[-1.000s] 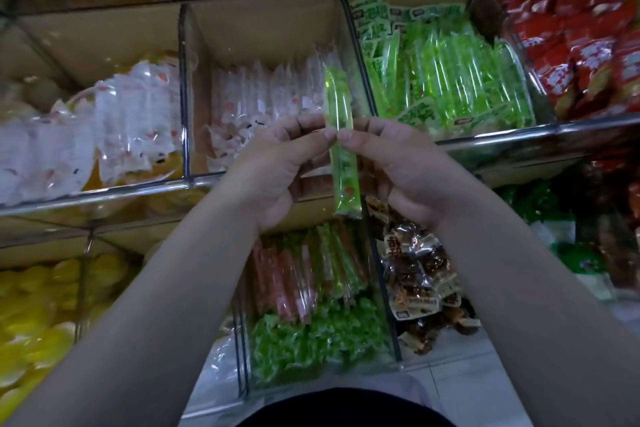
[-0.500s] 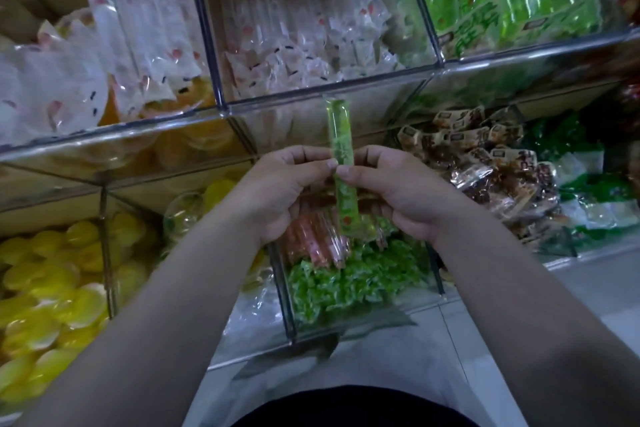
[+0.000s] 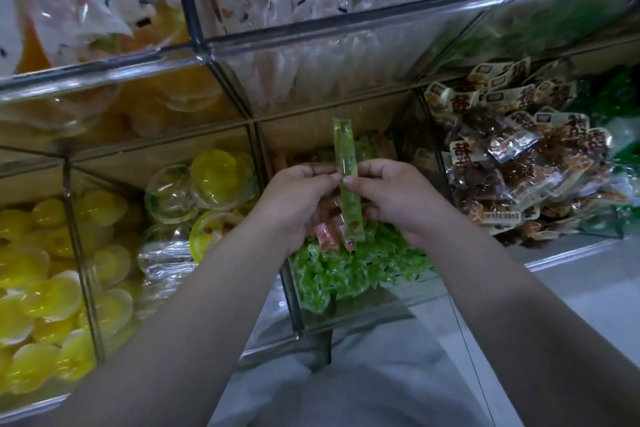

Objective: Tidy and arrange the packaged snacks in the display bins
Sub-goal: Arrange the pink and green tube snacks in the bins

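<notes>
**Sorting the green stick packet (image 3: 347, 184) over the clear bin (image 3: 363, 314)**

My left hand (image 3: 298, 199) and right hand (image 3: 391, 194) both pinch the green stick packet at mid-length. They hold it upright over the near middle bin of green and red sticks (image 3: 332, 274), likely to lay it lengthwise among its matches.

A shop: tiered clear display bins (image 3: 346, 28) hold bulk packaged snacks (image 3: 519, 163) and yellow jelly cups (image 3: 41, 288).
</notes>
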`<action>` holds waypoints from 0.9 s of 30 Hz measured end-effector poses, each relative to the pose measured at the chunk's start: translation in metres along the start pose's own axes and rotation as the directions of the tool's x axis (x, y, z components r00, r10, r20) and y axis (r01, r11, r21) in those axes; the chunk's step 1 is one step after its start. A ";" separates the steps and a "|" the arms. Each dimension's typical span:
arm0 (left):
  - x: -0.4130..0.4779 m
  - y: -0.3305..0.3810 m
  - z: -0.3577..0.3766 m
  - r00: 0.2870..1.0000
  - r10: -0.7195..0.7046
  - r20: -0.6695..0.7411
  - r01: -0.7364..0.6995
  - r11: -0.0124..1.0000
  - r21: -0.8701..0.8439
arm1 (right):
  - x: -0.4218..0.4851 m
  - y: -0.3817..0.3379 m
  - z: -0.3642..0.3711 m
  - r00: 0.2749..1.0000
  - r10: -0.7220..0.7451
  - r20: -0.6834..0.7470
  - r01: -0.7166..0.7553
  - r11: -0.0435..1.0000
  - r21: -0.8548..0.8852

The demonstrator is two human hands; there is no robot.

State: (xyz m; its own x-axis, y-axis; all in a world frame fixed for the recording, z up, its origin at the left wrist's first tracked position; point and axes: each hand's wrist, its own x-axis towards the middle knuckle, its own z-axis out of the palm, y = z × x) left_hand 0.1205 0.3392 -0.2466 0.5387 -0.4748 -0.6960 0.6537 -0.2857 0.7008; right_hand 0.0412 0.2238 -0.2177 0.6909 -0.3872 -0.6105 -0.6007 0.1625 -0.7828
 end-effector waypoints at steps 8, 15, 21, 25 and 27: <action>0.016 -0.014 0.006 0.999 -0.048 -0.015 0.050 0.995 0.084 | 0.034 0.033 0.002 0.990 -0.053 -0.133 0.017 0.967 -0.253; 0.025 -0.023 0.006 0.991 -0.119 -0.052 0.123 0.990 0.063 | 0.061 0.053 0.002 0.978 -0.058 -0.201 -0.045 0.881 -0.472; 0.024 -0.030 0.000 0.991 -0.050 -0.124 0.058 0.997 0.059 | 0.058 0.054 0.003 0.958 -0.108 -0.265 -0.048 0.852 -0.521; 0.018 -0.033 0.000 0.981 0.018 -0.195 0.009 0.990 0.138 | 0.050 0.049 0.012 0.950 -0.168 -0.263 0.021 0.876 -0.482; 0.014 -0.032 0.003 0.972 0.038 -0.232 -0.004 0.989 0.146 | 0.045 0.048 0.020 0.970 -0.128 -0.205 0.026 0.897 -0.440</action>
State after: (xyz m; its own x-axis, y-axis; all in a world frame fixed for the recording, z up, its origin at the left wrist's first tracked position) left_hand 0.1055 0.3397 -0.2780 0.6721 -0.2789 -0.6859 0.5666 -0.4025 0.7190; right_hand 0.0516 0.2324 -0.2846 0.6650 -0.5826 -0.4673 -0.6986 -0.2638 -0.6652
